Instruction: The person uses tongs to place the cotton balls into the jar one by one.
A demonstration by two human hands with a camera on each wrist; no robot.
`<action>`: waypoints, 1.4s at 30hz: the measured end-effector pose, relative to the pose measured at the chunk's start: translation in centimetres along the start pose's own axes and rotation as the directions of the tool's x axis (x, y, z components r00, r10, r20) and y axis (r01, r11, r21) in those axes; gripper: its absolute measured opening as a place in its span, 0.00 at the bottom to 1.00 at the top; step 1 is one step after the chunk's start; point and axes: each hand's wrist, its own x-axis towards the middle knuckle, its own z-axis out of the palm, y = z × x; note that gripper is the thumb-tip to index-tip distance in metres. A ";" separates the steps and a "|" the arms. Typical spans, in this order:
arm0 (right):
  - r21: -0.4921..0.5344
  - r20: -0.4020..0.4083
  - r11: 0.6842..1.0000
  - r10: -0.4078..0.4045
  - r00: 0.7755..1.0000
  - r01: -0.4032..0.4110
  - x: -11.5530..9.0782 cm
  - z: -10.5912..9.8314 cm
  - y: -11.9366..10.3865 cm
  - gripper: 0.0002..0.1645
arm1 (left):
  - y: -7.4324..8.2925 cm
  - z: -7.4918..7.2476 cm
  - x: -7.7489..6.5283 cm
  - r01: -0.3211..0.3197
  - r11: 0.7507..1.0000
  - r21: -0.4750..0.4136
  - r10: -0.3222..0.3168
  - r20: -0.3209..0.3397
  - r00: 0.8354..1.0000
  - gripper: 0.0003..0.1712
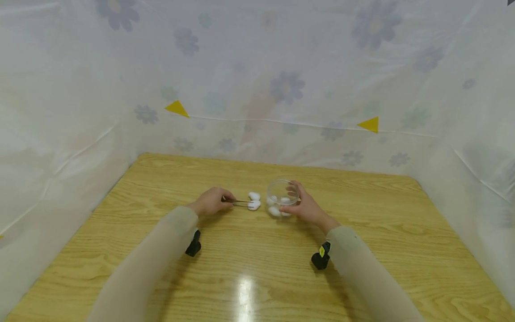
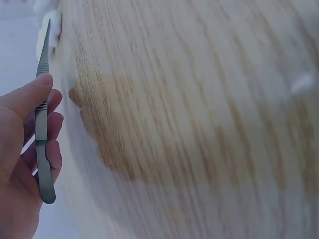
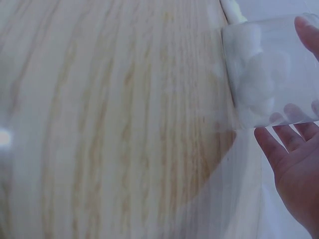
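Observation:
My left hand (image 1: 213, 201) pinches a pair of metal tweezers (image 2: 41, 124) between thumb and fingers. The tweezers' tips reach to the right and lie over a white cotton ball (image 1: 254, 205) on the table. Just beyond it sits a second cotton ball (image 1: 254, 196). With thumb and fingers around its right side, my right hand (image 1: 309, 209) holds a clear round jar (image 3: 299, 84) that stands upright on the table. Several cotton balls (image 3: 259, 74) show through the jar's wall, near its bottom.
The wood-grain table (image 1: 249, 250) extends around both hands. Behind it and at both sides hangs a pale flower-printed curtain (image 1: 241, 67), with two yellow triangles on the back part. A black camera sits at each wrist.

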 end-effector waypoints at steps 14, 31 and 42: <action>-0.024 -0.020 0.999 -0.022 1.000 0.022 1.7 0.0 3.1 0.57 | 0.6 -0.2 -0.2 0.026 0.997 0.072 -0.025 -0.022 0.999 0.08; -0.008 -0.019 1.000 -0.024 1.000 0.024 1.5 0.0 3.1 0.57 | 0.3 -1.0 -0.2 0.020 1.000 0.020 -0.020 -0.012 1.000 0.09; -0.018 -0.020 1.000 -0.023 1.000 0.022 1.4 0.0 3.0 0.56 | 0.3 -1.7 -0.2 0.020 0.999 -0.035 -0.021 -0.046 0.999 0.10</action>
